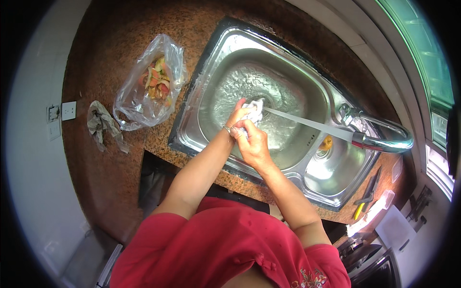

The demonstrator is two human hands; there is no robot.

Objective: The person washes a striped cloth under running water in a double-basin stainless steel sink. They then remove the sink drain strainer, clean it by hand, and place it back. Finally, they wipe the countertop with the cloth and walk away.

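Observation:
Over the large basin of a stainless steel double sink (234, 75), my left hand (238, 114) grips a bunched white cloth (255, 111). Crossing close beside its wrist, my right hand (254, 144) has bent fingers against the cloth's lower end and the bracelet (227, 129) on my left wrist; whether it grips either is hidden. Water (306, 123) streams from the curved chrome faucet (387, 142) towards the cloth. Shallow rippling water covers the basin floor around the drain. A yellow-orange object (326, 143) lies by the small basin's drain.
On the brown speckled stone counter (119, 32), a clear plastic bag (138, 104) holds fruit or vegetable peelings (158, 81). A crumpled grey-beige cloth (102, 124) lies left of it. Right of the sink are a dark-bladed knife (376, 181) and a yellow-handled tool (359, 210). A white board (395, 225) stands beyond.

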